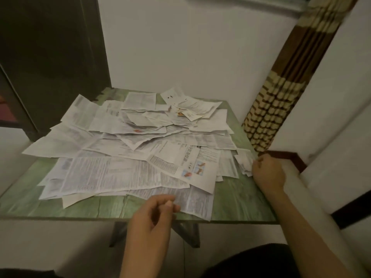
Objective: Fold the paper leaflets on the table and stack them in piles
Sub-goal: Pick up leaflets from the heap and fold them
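Several unfolded white paper leaflets [128,137] with small print lie overlapping in a loose heap over most of the green table [241,201]. My left hand [154,215] hovers at the table's near edge, fingers curled, its fingertips touching the near corner of a printed leaflet [192,201]. Near the table's right edge, my right hand [268,173] is closed on a small crumpled leaflet [244,161]. A leaflet with coloured pictures [192,167] lies between the two hands.
A white wall stands behind the table. At the far left is a dark door or cabinet [50,57]. A brown and cream patterned curtain [281,93] hangs at the right, beside a white ledge [297,189]. Folding table legs [186,231] show under the near edge.
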